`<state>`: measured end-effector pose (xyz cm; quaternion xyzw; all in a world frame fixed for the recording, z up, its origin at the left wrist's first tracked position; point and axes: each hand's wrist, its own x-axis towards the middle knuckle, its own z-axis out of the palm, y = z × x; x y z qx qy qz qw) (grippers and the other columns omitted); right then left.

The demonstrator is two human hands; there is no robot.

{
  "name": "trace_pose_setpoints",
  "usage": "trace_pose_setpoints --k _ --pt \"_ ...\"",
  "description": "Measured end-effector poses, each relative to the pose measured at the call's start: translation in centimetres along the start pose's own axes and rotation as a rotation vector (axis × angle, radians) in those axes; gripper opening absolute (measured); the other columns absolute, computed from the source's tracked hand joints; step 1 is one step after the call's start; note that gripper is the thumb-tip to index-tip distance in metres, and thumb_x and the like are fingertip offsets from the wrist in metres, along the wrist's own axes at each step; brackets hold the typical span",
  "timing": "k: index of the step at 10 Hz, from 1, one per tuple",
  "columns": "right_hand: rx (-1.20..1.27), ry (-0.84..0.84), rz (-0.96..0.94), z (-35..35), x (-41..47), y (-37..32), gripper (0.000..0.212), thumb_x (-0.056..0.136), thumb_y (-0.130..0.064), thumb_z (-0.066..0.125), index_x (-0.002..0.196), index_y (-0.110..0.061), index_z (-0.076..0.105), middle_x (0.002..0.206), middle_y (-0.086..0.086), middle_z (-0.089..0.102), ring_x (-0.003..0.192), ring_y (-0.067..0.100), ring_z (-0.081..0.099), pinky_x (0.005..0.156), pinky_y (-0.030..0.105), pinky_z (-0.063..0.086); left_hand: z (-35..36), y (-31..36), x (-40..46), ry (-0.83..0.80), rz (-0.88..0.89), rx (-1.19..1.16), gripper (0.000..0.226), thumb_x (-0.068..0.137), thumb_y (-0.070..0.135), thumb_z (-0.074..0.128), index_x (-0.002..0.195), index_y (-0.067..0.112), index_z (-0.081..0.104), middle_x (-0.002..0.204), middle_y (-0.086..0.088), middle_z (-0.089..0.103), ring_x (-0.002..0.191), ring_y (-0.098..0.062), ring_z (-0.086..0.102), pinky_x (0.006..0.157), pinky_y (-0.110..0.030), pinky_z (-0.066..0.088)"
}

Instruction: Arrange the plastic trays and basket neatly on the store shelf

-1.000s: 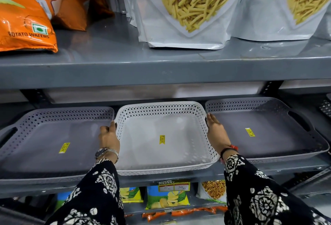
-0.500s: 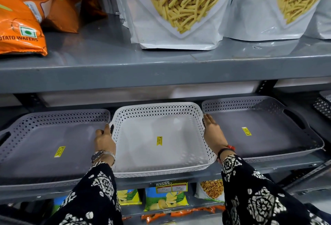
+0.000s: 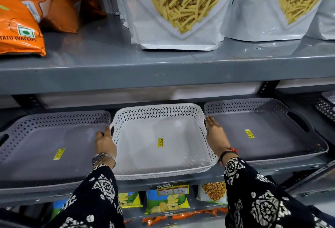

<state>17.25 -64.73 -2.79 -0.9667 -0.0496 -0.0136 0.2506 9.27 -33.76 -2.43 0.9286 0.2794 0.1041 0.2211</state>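
A white perforated basket point(image 3: 157, 111) sits in the middle of the grey middle shelf point(image 3: 181, 178), with a yellow price sticker on its floor. A grey perforated tray point(image 3: 36, 164) lies to its left and another grey tray point(image 3: 275, 148) to its right, both touching or nearly touching it. My left hand point(image 3: 105, 142) grips the basket's left handle. My right hand point(image 3: 216, 135) presses flat against the basket's right wall, fingertips at the handle slot; its thumb is hidden. The basket is held between both hands.
The upper shelf point(image 3: 163, 71) overhangs the trays and carries orange wafer bags point(image 3: 18, 19) and white pouches of yellow sticks point(image 3: 181, 10). Snack packets point(image 3: 166, 202) fill the shelf below. More perforated ware point(image 3: 326, 108) shows at the far right.
Both hands stay on the white basket's sides. The basket has shifted very little between the grey trays; mostly the view has drifted slightly.
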Motion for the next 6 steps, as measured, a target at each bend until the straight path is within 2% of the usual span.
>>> trace_pose_setpoints --k 1,3,4,5,6 --pt "-0.001 0.000 -0.002 0.0 0.0 0.1 0.060 0.085 0.013 0.031 0.142 -0.004 0.028 0.154 0.010 0.027 0.133 0.030 0.041 0.104 0.036 0.040 0.0 0.0 0.0 0.001 -0.002 0.014 0.063 0.082 -0.021 0.039 0.142 0.000 0.033 0.120 -0.034 0.046 0.098 -0.047 0.055 0.085 -0.048 0.048" --pt "-0.056 -0.049 0.012 -0.4 -0.3 -0.2 0.066 0.082 0.012 0.030 0.144 -0.008 0.023 0.156 0.007 0.023 0.130 0.031 0.044 0.096 0.042 0.047 -0.2 0.0 0.1 -0.013 -0.016 0.027 0.061 0.085 -0.017 0.041 0.142 0.002 0.033 0.119 -0.034 0.047 0.098 -0.047 0.055 0.083 -0.046 0.048" --pt "-0.136 -0.079 0.016 -0.7 -0.3 -0.3 0.062 0.086 0.006 0.031 0.145 -0.009 0.020 0.156 0.006 0.022 0.130 0.033 0.042 0.095 0.045 0.046 -0.6 -0.2 0.3 -0.073 -0.028 0.120 0.056 0.089 -0.005 0.044 0.143 0.008 0.034 0.118 -0.030 0.050 0.101 -0.043 0.056 0.082 -0.044 0.050" --pt "-0.194 -0.059 -0.004 -0.8 -0.6 -0.2 0.054 0.093 -0.005 0.030 0.146 -0.008 0.018 0.156 0.009 0.020 0.136 0.032 0.033 0.106 0.045 0.037 -0.7 -0.2 0.1 -0.053 -0.002 0.222 0.052 0.093 0.008 0.047 0.143 0.012 0.033 0.124 -0.026 0.050 0.111 -0.040 0.051 0.089 -0.045 0.047" --pt "-0.287 0.017 -0.023 -1.0 -0.9 -0.6 0.051 0.098 -0.024 0.025 0.146 -0.008 0.016 0.157 0.008 0.016 0.144 0.024 0.016 0.118 0.045 0.012 -1.3 0.8 -0.5 0.004 0.116 0.310 0.056 0.095 0.028 0.042 0.146 0.012 0.025 0.146 -0.020 0.035 0.132 -0.035 0.033 0.104 -0.044 0.033"
